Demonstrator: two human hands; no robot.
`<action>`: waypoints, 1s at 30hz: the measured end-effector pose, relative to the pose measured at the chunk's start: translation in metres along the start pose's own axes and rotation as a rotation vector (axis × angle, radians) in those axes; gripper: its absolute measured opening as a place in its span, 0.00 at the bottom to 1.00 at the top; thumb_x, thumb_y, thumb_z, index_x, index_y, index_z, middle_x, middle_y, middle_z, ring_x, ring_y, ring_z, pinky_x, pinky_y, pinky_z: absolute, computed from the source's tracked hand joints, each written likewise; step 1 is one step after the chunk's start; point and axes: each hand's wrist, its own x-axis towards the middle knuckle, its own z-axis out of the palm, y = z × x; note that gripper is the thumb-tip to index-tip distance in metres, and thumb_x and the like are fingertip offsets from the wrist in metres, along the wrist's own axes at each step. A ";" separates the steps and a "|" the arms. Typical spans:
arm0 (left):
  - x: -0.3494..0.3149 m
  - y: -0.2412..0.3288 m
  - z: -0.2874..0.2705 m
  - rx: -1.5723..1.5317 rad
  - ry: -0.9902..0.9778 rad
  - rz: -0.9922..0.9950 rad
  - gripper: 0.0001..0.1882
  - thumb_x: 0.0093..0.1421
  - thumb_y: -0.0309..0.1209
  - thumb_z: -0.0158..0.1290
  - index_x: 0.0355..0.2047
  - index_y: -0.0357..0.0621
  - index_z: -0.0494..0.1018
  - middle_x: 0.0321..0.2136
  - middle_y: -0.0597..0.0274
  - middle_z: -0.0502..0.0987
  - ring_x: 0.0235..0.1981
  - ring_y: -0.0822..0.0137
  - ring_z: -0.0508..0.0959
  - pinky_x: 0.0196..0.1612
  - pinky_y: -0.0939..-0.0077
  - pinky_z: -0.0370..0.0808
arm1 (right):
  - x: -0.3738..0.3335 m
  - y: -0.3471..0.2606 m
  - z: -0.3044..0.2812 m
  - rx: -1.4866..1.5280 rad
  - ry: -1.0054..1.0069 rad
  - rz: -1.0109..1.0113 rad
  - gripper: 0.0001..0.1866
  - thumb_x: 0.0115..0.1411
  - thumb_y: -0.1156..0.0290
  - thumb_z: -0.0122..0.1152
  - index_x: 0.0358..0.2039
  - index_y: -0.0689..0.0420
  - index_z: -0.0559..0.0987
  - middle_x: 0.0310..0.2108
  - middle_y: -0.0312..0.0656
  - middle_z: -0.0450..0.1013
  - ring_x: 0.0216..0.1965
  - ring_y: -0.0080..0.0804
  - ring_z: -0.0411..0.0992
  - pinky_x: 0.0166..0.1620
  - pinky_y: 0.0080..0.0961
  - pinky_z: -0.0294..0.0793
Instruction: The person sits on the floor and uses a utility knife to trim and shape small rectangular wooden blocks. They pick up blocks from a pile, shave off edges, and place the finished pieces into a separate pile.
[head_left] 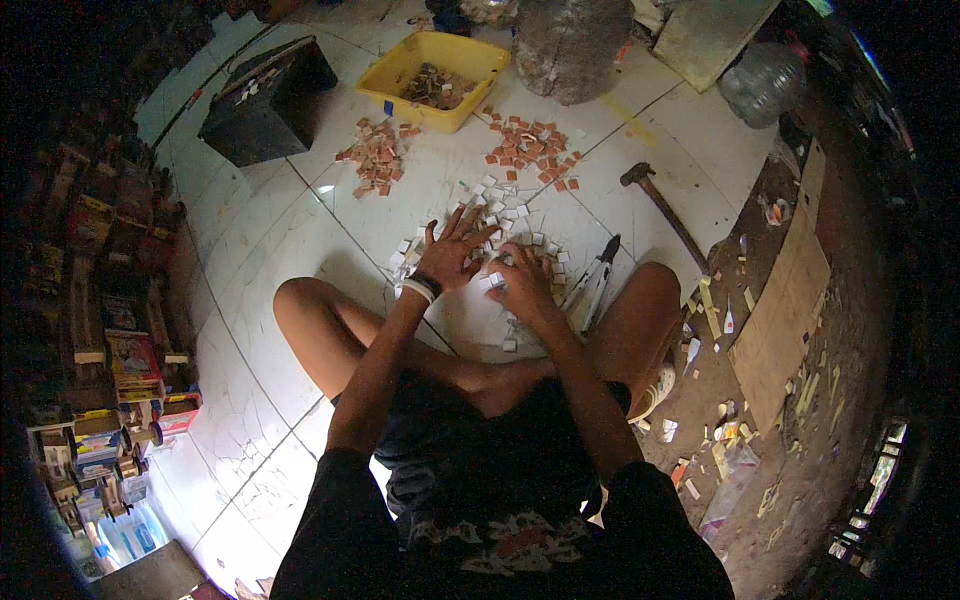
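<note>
White small tiles (515,225) lie on the white, crack-veined floor (280,240); two reddish-brown tile heaps (375,155) sit beyond, by a yellow tub (400,70) and a black box (265,100). The wristband (420,287) is black and white, the hammer (665,210) brown-handled

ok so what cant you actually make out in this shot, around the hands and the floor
Head view only:
- Small white tiles under the left hand and right hand: the palms cover them, so any grip is hidden.
- Yellow tray contents: too small to identify.
- Dark box: interior not visible.
- Hammer: handle end lost behind the knee.
- Shelved packages at left: dim, bent by the fisheye rim.
</note>
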 end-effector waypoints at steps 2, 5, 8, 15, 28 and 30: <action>0.006 -0.011 0.004 0.045 -0.076 -0.004 0.31 0.63 0.45 0.57 0.68 0.66 0.68 0.75 0.58 0.56 0.76 0.49 0.54 0.68 0.29 0.57 | 0.006 0.013 -0.001 0.020 -0.045 0.122 0.24 0.46 0.61 0.81 0.43 0.47 0.80 0.55 0.38 0.71 0.61 0.48 0.66 0.61 0.59 0.62; -0.003 -0.037 0.002 0.067 -0.060 0.043 0.29 0.63 0.47 0.58 0.64 0.60 0.72 0.70 0.54 0.66 0.70 0.45 0.64 0.68 0.46 0.67 | 0.004 0.036 -0.022 0.101 -0.101 0.103 0.20 0.47 0.63 0.80 0.40 0.46 0.81 0.52 0.34 0.72 0.61 0.47 0.66 0.61 0.59 0.62; -0.032 -0.061 -0.012 -0.001 -0.143 0.100 0.30 0.59 0.41 0.61 0.63 0.60 0.73 0.68 0.54 0.69 0.69 0.46 0.66 0.66 0.50 0.70 | 0.004 0.044 -0.043 0.173 -0.125 0.072 0.21 0.48 0.63 0.78 0.44 0.45 0.81 0.53 0.35 0.73 0.61 0.48 0.66 0.61 0.60 0.61; -0.052 -0.049 -0.045 0.059 -0.174 -0.123 0.47 0.45 0.44 0.71 0.68 0.70 0.67 0.75 0.58 0.54 0.76 0.45 0.52 0.65 0.19 0.56 | 0.073 0.033 -0.019 0.048 0.140 0.028 0.35 0.52 0.62 0.75 0.62 0.46 0.75 0.62 0.45 0.68 0.65 0.52 0.64 0.61 0.56 0.66; -0.120 -0.047 -0.045 0.069 -0.278 -0.358 0.54 0.49 0.48 0.73 0.73 0.81 0.57 0.78 0.52 0.43 0.79 0.42 0.40 0.71 0.21 0.48 | 0.043 0.027 -0.017 -0.077 -0.308 0.019 0.31 0.67 0.64 0.60 0.70 0.45 0.67 0.73 0.46 0.56 0.73 0.54 0.55 0.67 0.76 0.53; -0.127 -0.046 -0.049 0.129 -0.321 -0.435 0.59 0.48 0.45 0.74 0.75 0.83 0.51 0.78 0.48 0.42 0.78 0.39 0.39 0.72 0.23 0.49 | 0.052 0.026 -0.019 -0.069 -0.238 0.068 0.31 0.67 0.64 0.60 0.70 0.52 0.66 0.72 0.47 0.57 0.72 0.51 0.56 0.68 0.71 0.54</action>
